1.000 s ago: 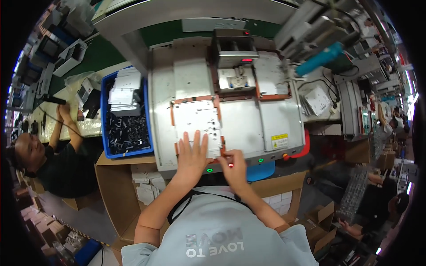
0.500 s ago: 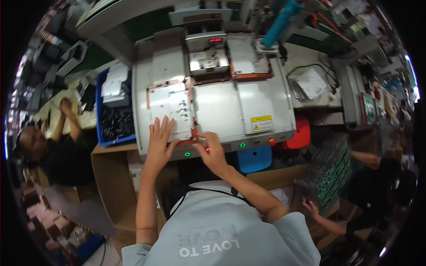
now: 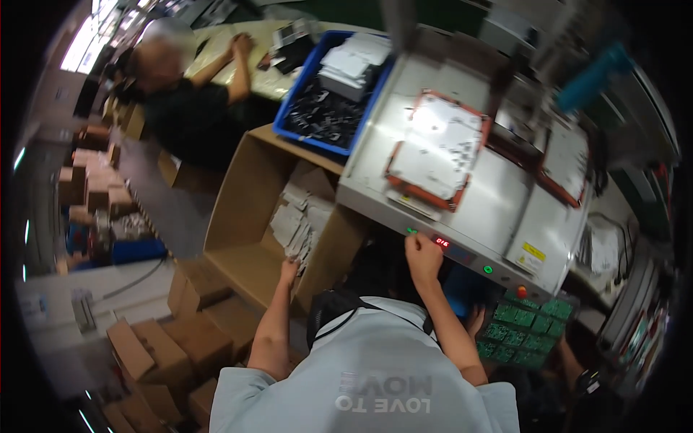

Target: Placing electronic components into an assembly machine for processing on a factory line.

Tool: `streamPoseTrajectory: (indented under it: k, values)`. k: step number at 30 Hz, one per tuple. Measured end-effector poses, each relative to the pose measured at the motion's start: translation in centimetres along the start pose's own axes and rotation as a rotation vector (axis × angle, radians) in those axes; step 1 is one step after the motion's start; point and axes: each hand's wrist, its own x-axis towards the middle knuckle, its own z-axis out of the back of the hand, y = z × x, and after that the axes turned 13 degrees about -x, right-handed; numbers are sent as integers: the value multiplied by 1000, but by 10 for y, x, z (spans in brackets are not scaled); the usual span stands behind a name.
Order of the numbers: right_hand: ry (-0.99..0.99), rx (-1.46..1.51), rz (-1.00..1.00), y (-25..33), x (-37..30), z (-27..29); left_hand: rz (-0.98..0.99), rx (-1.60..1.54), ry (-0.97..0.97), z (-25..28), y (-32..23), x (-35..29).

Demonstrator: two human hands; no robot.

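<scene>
My left hand (image 3: 289, 270) reaches down at the open cardboard box (image 3: 242, 209), its fingers closed at the edge of a heap of flat white pieces (image 3: 294, 224). It seems to grip one of them, though the fingers are small and partly hidden. My right hand (image 3: 424, 257) is curled at the front panel of the grey machine (image 3: 368, 173), just below a lit green button and beside a red digital display (image 3: 442, 242). Nothing shows in it. A white perforated panel (image 3: 438, 148) lies in an orange-edged fixture on the machine top, away from both hands.
A blue bin (image 3: 354, 141) with black parts and white pieces stands left of the machine. Another orange-edged fixture (image 3: 577, 198) sits farther right. A person (image 3: 195, 115) works at the far left table. Green circuit boards (image 3: 523, 328) are at the lower right, beside another person's hand.
The view has swung left. My left hand has left the white panel on the machine and moved to the box. My right hand has drawn away from the fixture edge to the button panel.
</scene>
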Motion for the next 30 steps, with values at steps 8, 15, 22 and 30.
streamPoseTrajectory:
  k: [8,15,22,30]
  values:
    - [454,27,443,88,-13,-50,21,13,-157,18,111,20]
    - [-18,-146,627,223,118,-109,-31,29,-435,18,94,93]
    - [-140,-403,582,236,254,-128,194,-186,-425,28,159,214]
    - [-76,-398,660,255,271,-144,315,-80,-631,55,210,276]
